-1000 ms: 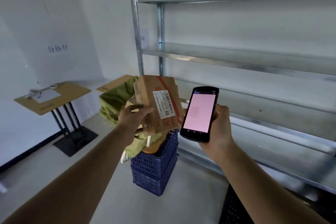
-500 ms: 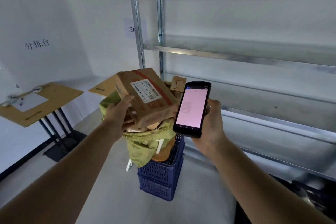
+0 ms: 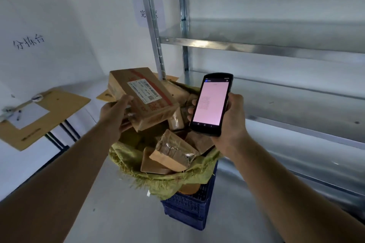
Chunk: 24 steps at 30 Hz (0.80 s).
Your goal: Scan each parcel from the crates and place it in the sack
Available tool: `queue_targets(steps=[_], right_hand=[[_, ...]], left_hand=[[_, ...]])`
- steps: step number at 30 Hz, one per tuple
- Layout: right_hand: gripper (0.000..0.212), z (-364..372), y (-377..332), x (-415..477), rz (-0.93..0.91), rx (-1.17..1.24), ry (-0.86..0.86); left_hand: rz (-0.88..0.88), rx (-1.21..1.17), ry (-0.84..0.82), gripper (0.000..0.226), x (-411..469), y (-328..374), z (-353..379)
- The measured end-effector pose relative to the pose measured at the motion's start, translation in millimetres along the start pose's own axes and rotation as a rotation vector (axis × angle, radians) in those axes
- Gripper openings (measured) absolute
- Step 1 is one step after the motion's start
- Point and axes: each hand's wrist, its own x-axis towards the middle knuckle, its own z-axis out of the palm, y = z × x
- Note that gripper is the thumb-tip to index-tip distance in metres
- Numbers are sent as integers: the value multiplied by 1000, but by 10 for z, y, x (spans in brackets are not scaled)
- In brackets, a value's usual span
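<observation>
**Labelled box held above a full sack, scanner beside it**

At nine o'clock in the view stood a brown board-topped bench [image 3: 59, 108] on thin black legs, carrying a white sheet of paper [image 3: 29, 114]. A handwritten wall sign [image 3: 28, 41] hung above it at about ten o'clock.

The left hand [image 3: 114, 116] came in from seven o'clock and gripped the near-left edge of a flat brown cardboard parcel [image 3: 142, 96] bearing a white shipping label and a red stripe, thumb on top and fingers curled beneath. The parcel was tilted, label up, above the far-left part of the mouth of a yellow-green woven sack [image 3: 128, 156]. Whether it rested on the boxes below could not be told.

The sack was heaped with brown boxes, among them a tape-wrapped brown packet [image 3: 173, 152] lying aslant at the six o'clock rim. It sat on stacked dark blue plastic crates [image 3: 189, 209] on the grey floor [image 3: 118, 213].

At three o'clock of the parcel, near it but apart, the right hand [image 3: 231, 120] held a black handheld scanner [image 3: 211, 104] with a glowing pink screen, fingers wrapped round its edges and the screen facing the person.

From twelve to three o'clock ran a galvanised metal shelf rack [image 3: 256, 45], with a white paper sign [image 3: 142, 14] partly hidden behind its front upright.
</observation>
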Motion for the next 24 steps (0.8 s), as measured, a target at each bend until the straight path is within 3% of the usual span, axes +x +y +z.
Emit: queue_targets(steps=[10,19,24], right_hand=[[59,510,380,1020,57,-59,86],[54,1082,733,1586,27,-113,204],[54,1184,789,1708,-12,-117,298]], left_hand=[[154,404,82,53,1442,54,-66],[62,647,-180,61,2775,-370,21],[147,875,-317,44,3205,-699,137]])
